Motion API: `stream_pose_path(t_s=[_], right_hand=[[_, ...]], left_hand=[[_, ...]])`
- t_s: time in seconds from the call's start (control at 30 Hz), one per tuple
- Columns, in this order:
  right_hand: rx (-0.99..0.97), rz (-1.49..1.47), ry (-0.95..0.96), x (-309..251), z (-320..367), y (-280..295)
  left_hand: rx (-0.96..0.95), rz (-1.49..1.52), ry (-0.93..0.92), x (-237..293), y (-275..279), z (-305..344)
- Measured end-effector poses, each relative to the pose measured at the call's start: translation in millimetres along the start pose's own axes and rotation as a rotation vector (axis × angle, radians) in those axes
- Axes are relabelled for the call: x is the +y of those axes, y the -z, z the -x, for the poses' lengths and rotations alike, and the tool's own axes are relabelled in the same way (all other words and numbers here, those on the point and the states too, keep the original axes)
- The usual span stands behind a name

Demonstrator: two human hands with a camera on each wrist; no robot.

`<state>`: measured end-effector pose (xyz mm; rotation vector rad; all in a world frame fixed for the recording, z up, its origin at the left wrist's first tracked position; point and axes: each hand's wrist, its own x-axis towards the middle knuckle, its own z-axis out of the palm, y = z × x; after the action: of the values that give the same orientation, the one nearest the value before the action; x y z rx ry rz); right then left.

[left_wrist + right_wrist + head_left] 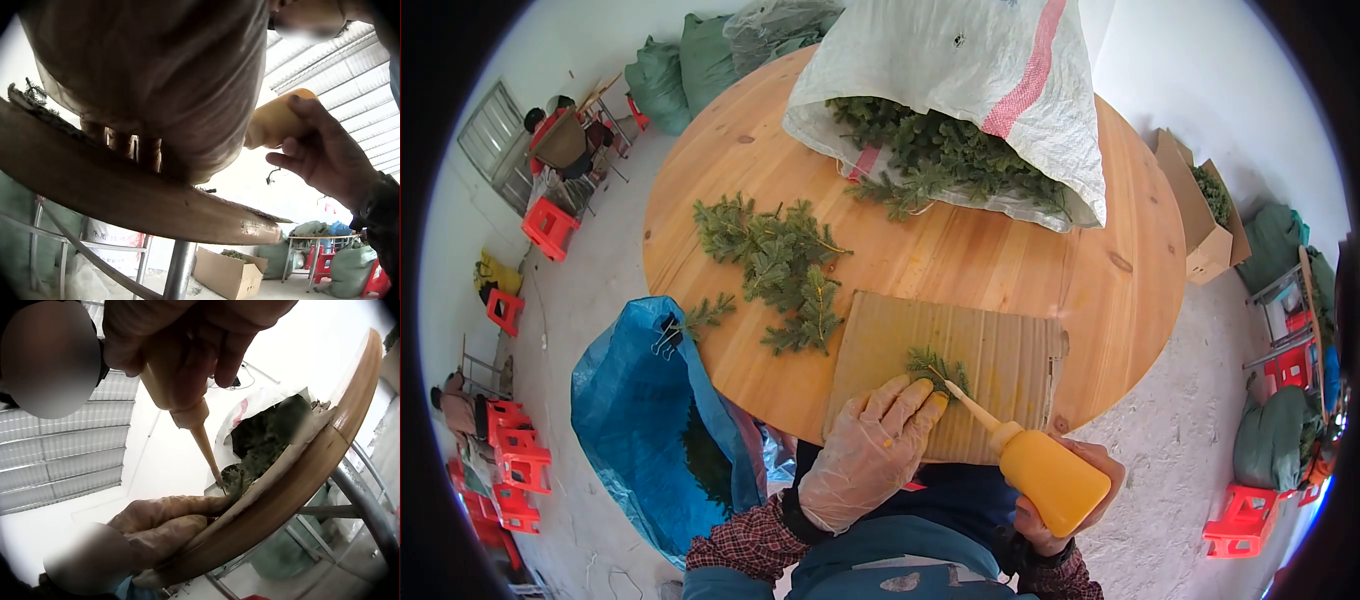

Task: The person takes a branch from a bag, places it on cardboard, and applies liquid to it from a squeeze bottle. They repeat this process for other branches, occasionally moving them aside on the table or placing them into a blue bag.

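Observation:
A small green sprig [936, 368] lies on a piece of cardboard [1000, 350] at the near side of the round table. The gloved left hand [872, 445] holds the sprig down at its lower end with the fingertips. In the right hand [1068, 490] is a yellow squeeze bottle [1050, 478], tilted, with its long nozzle [970, 403] touching or just above the sprig. The right wrist view shows the bottle [164, 375] gripped from above and the nozzle tip [219, 481] against the needles, beside the gloved fingers [169, 515].
Loose green branches [775, 260] lie on the table [700, 180] to the left. A white sack [960, 60] full of branches is at the back. An open blue bag [630, 400] hangs at the near left edge. Red stools [1245, 520] and a cardboard box [1200, 220] stand on the floor.

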<state>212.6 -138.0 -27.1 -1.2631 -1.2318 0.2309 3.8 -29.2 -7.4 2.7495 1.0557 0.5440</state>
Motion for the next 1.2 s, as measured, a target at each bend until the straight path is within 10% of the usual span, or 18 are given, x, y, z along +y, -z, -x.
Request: stream_pose_path(t_s=[0.47,0.7,1.2], right_hand=[[-0.01,0.116,-0.018,-4.8,12.0,24.6],[0.059,-0.03,-0.323,28.2,72.9,55.3],[0.186,0.163,-0.146,-2.8,37.5,54.5]], left_hand=[[0.023,-0.011,0.009,1.0,-2.4,-0.9],[-0.023,-0.055,-0.035,-1.5,-0.1,-0.2],[0.006,0.036,0.021,-6.8,16.4,-10.8]])
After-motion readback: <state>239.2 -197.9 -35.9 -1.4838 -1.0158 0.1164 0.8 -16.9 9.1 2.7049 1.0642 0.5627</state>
